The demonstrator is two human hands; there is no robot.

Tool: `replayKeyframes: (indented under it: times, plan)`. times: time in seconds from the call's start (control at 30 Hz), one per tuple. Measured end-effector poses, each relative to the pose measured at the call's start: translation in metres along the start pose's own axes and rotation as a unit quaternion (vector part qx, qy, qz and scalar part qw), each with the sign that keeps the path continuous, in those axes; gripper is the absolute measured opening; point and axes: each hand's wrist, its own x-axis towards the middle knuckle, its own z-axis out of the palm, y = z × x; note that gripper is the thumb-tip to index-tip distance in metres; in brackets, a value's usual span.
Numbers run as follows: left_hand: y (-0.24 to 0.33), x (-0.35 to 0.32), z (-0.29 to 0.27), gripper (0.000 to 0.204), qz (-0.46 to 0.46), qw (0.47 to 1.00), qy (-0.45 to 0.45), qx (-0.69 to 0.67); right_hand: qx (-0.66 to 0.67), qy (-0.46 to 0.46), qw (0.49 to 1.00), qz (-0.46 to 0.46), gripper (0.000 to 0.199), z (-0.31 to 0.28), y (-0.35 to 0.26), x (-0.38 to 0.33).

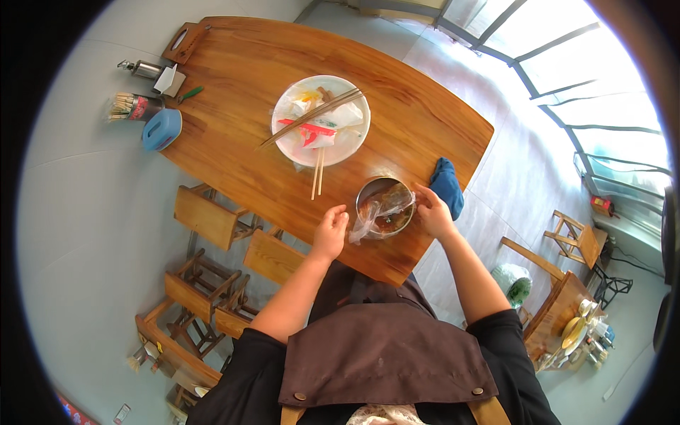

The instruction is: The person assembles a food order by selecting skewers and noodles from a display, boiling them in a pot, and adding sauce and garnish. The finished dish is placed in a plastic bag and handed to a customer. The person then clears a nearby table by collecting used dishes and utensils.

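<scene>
A round metal bowl [363,193] stands on the wooden table in front of me, with reddish-brown food remains or liquid in it. A crumpled clear plastic bag [388,203] lies in the bowl and hangs over its near-left rim. Left of the bowl hovers my left hand [331,232], its fingers loosely bent with nothing visible in them. My right hand [433,214] is at the bowl's right rim, finger and thumb apart; whether it touches the rim is unclear. Beyond them sits a white plate [282,146] heaped with used wrappers, napkins and thin skewers [312,117].
Two chopsticks [317,173] lean off the plate. A dark blue cloth [446,188] lies at the table's right edge. At the far left are a blue box [161,129], a toothpick holder [136,106] and a green-handled tool [191,93]. Wooden stools [205,216] line the left side.
</scene>
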Motion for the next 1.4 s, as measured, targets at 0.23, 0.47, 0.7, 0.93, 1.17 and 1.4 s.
replayKeyframes:
  times: [0.23, 0.47, 0.7, 0.93, 1.17, 1.4]
  plan:
    - [0.016, 0.018, 0.032, 0.043, 0.044, 0.978, -0.014, 0.204, -0.202, -0.078, 0.976, -0.019, 0.027, -0.01, -0.02, 0.02]
    - [0.019, 0.016, 0.037, 0.038, 0.055, 0.974, 0.002, 0.22, -0.314, -0.121, 0.941, -0.046, 0.02, -0.014, -0.039, -0.009]
    - [0.022, -0.003, 0.027, 0.057, -0.097, 0.994, -0.001, -0.054, -0.204, -0.101, 0.973, 0.049, 0.029, -0.004, -0.073, -0.051]
    - [0.044, -0.041, 0.041, 0.041, 0.088, 0.987, -0.044, 0.127, 0.133, -0.096, 0.978, 0.132, 0.022, 0.04, -0.062, -0.049]
    - [0.075, -0.046, 0.055, 0.022, 0.274, 0.942, -0.119, 0.153, 0.159, -0.058, 0.968, 0.187, 0.018, 0.059, -0.069, -0.032]
    - [0.115, -0.059, -0.007, 0.02, 0.343, 0.925, -0.097, 0.13, 0.198, -0.045, 0.954, 0.22, 0.019, 0.059, -0.132, -0.009]
